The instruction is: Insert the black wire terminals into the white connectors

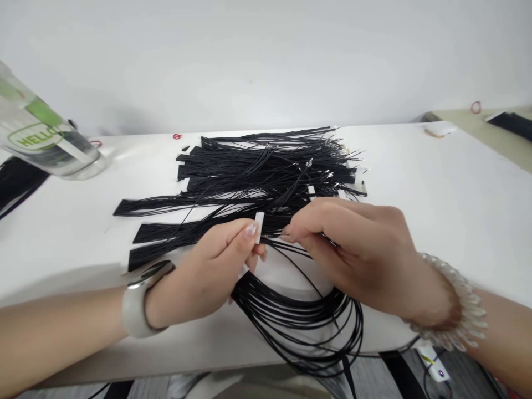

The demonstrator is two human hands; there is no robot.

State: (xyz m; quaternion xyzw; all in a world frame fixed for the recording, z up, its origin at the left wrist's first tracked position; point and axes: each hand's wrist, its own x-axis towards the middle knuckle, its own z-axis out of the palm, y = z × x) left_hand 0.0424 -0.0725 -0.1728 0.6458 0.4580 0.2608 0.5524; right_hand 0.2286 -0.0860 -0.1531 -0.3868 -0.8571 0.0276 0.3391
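A pile of thin black wires (257,172) lies spread across the white table (449,199). My left hand (208,274) pinches a small white connector (259,226) between thumb and fingers. My right hand (357,249) is closed in a pinch on a black wire right beside that connector. From both hands a bundle of black wires (299,321) loops down over the table's front edge. A pale bangle sits on my left wrist, a beaded bracelet on my right.
A clear plastic bottle (45,141) with a green label lies tilted at the far left. Small red rubber bands (177,136) lie near the back edge. A second table (490,130) with more black wires stands at the far right.
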